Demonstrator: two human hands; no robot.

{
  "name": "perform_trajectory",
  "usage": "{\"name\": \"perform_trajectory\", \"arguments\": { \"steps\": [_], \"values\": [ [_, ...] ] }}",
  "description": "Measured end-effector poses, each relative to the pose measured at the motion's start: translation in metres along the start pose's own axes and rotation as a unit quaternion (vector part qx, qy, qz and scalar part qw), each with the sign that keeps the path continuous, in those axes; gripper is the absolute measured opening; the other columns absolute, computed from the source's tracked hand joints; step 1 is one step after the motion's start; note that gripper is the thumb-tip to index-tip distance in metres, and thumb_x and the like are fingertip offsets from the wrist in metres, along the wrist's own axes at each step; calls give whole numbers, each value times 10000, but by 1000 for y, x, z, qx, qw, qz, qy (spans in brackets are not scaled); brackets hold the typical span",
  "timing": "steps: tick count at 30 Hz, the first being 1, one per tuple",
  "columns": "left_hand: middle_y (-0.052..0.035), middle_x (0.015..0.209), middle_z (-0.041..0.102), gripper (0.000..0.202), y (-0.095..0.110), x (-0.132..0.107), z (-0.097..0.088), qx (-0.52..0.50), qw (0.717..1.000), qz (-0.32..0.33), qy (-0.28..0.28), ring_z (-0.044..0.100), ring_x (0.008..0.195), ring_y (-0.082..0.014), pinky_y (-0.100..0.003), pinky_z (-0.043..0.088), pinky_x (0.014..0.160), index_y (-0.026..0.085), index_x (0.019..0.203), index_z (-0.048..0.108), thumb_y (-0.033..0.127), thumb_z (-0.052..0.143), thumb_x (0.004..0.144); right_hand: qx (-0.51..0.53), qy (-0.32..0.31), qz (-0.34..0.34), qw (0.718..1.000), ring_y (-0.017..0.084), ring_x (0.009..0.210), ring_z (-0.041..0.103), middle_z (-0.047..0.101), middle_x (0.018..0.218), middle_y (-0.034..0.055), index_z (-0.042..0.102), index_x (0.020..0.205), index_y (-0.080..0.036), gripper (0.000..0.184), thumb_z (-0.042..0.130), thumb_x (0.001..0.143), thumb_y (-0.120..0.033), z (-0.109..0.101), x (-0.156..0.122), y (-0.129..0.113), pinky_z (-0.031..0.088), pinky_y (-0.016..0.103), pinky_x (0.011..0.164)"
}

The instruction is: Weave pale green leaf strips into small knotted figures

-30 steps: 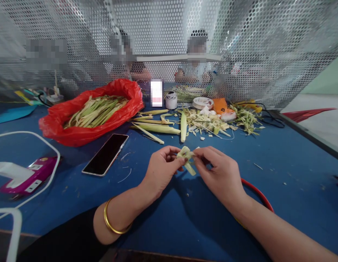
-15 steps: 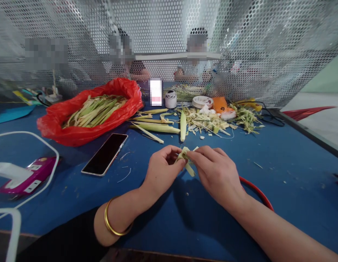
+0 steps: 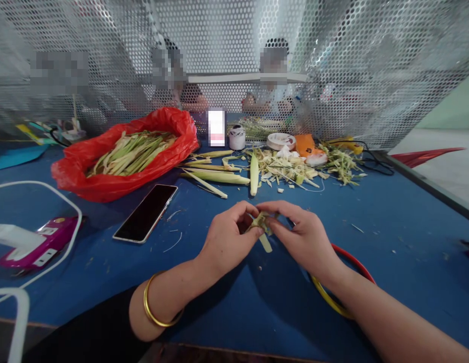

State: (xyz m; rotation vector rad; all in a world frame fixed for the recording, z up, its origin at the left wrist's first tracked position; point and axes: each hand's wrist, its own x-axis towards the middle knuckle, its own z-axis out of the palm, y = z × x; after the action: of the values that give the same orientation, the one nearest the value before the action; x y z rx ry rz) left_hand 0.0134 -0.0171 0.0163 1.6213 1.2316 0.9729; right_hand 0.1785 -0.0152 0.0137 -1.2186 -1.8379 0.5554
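Note:
Pale green leaf strips point(image 3: 265, 243), which look like corn husk, are pinched between both hands above the blue table. My left hand point(image 3: 234, 229) closes its thumb and fingers on them from the left. From the right, my right hand point(image 3: 300, 232) grips the same strips with thumb and fingertips, partly hiding them. One short flat end hangs down below the fingers. A red and yellow ring point(image 3: 331, 297) lies under my right wrist, partly covered by it. Beyond my hands lie a loose husk leaf point(image 3: 254, 174) and longer husk pieces point(image 3: 219, 176).
A red plastic bag point(image 3: 113, 187) full of long leaves stands at the back left. Nearby are a phone point(image 3: 145, 214), a purple power strip point(image 3: 56, 242) and white cable. Scraps point(image 3: 287, 166), a thread spool point(image 3: 237, 137) and tape roll point(image 3: 281, 141) sit before a perforated screen point(image 3: 227, 45); people sit behind it.
My right hand has turned and shifted slightly right, its fingers now arched over the strips. More of the ring's yellow part shows beneath my right wrist. The hanging end has moved slightly down.

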Motion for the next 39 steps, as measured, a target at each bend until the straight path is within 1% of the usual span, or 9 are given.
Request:
{"name": "perform_trajectory", "arguments": {
  "steps": [5,10,15,18,23,27,32,37,39],
  "values": [
    [36,688,643,100,3,-2,1,58,998,-9,13,589,633,-128,-233,438,605,223,849,608,237,656,763,-40,7,20,999,171,721,624,675,768,8,603,830,-213,90,534,818,-157,3,-2,-3,453,285,647],
    [41,714,677,103,2,-2,2,88,996,-5,24,625,666,-132,-234,441,620,226,840,608,203,643,747,-109,21,-12,994,171,703,602,633,769,12,510,824,-211,69,503,818,-143,7,-4,-2,425,274,626],
    [56,706,674,106,-1,-2,3,103,994,9,23,616,655,-120,-228,434,622,227,835,612,177,623,742,-125,12,-6,992,161,641,579,617,721,-8,481,800,-217,132,508,767,-93,8,-6,-3,379,251,570],
    [57,707,664,91,-5,-1,4,87,996,21,11,599,651,-116,-222,436,614,227,831,605,179,614,754,-125,4,-6,992,163,661,578,629,750,0,502,810,-217,141,498,780,-79,9,-6,-3,381,253,584],
    [54,713,649,54,-6,-2,2,100,994,32,18,590,653,-119,-219,428,601,228,838,598,218,608,786,-90,-4,-34,995,169,783,600,638,881,19,551,903,-218,180,485,827,-69,7,-2,-2,419,261,669],
    [64,686,631,72,0,-2,-1,131,989,57,23,577,635,-108,-212,430,628,227,828,610,174,595,781,-95,6,-36,995,168,735,575,592,821,14,513,841,-209,134,494,833,-76,6,-1,-2,409,260,634],
    [60,719,661,123,5,2,-3,134,988,82,12,605,673,-107,-209,444,670,223,794,610,115,552,777,-180,9,-99,979,212,739,533,574,843,51,506,869,-201,139,454,841,-75,8,-3,-4,400,307,649],
    [63,743,680,142,14,6,-6,160,983,86,15,623,693,-112,-214,443,677,233,828,613,118,549,777,-163,14,-82,983,195,721,550,586,831,37,508,878,-207,161,449,850,-60,2,5,-9,389,279,621],
    [63,757,689,126,19,9,-8,167,981,91,28,624,690,-114,-217,446,672,237,841,612,138,555,787,-177,28,-104,978,191,706,544,589,818,33,502,862,-208,152,459,853,-63,-3,13,-15,381,280,624]
  ]
}}
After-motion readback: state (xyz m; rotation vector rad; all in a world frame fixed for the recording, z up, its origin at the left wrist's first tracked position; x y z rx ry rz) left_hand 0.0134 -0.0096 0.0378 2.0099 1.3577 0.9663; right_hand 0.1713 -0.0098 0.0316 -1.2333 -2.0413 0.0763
